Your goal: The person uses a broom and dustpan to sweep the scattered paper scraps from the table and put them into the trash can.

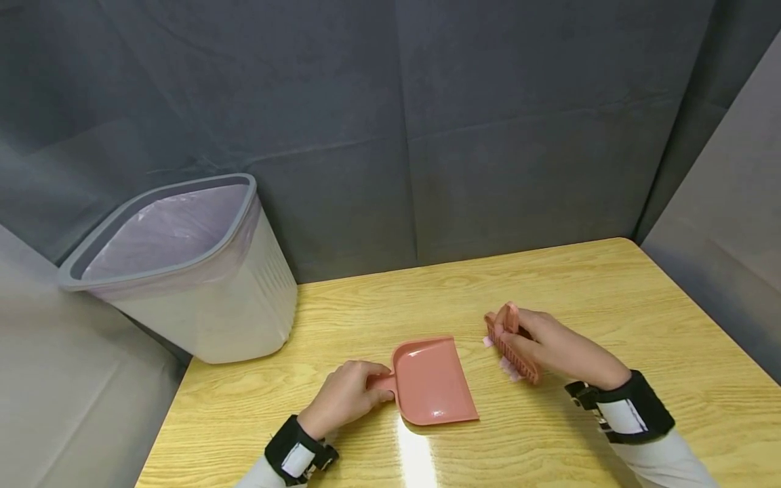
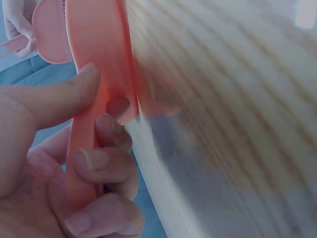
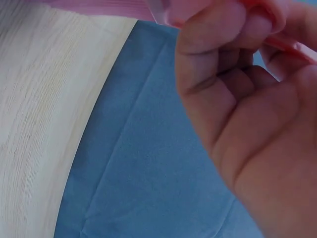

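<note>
On the tabletop a coral-pink dustpan (image 1: 430,383) lies flat, its wide edge facing right. My left hand (image 1: 348,396) grips its short handle (image 2: 81,163), thumb on one side and fingers curled round the other. To the right, my right hand (image 1: 558,346) holds a matching hand brush (image 1: 512,349) by its handle, apart from the dustpan. Pink bristles (image 3: 99,6) show at the top of the right wrist view. Pale pink bits (image 1: 509,369) peek out along the brush's left side; whether they are scraps or bristles is hard to tell.
A white bin (image 1: 244,298) with a grey rim and a pale liner stands at the table's back left. Dark grey cloth (image 1: 342,135) hangs behind the wood-grain table (image 1: 378,305), with lighter panels (image 1: 726,203) at the sides.
</note>
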`<action>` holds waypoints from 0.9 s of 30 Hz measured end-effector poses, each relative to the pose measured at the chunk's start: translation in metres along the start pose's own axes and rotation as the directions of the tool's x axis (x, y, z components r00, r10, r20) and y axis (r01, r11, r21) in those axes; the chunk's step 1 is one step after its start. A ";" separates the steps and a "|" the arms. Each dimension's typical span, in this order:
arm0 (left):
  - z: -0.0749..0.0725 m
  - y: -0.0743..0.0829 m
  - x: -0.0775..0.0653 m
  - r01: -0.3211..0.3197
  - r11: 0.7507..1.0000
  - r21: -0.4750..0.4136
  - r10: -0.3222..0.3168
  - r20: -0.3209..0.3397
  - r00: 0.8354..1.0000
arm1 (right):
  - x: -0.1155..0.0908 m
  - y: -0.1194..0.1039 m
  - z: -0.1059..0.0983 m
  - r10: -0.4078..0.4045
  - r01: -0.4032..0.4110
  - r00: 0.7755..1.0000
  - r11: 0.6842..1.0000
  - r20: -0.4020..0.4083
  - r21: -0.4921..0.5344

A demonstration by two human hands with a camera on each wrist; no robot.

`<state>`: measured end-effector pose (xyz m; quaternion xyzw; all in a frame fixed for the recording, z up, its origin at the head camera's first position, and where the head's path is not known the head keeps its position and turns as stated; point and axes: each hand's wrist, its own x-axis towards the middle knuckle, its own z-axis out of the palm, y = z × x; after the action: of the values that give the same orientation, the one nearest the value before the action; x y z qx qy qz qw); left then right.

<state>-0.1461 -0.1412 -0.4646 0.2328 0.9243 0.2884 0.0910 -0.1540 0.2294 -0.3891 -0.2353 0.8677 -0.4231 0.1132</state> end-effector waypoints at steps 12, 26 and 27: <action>0.001 -0.002 0.000 0.000 1.000 -0.007 0.000 0.004 1.000 | 0.001 -0.001 -0.001 0.046 -0.129 0.963 0.944 -0.267 -0.304; 0.001 -0.002 0.000 -0.011 1.000 -0.004 0.011 -0.001 1.000 | 0.007 -0.004 0.019 -0.164 0.126 0.978 0.955 -0.126 -0.269; 0.001 -0.002 0.000 -0.011 1.000 -0.005 0.011 0.000 1.000 | 0.005 -0.005 0.017 -0.159 0.126 0.981 0.958 -0.112 -0.256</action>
<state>-0.1466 -0.1422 -0.4667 0.2378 0.9223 0.2910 0.0899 -0.1505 0.2125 -0.3960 -0.2813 0.8999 -0.3333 -0.0055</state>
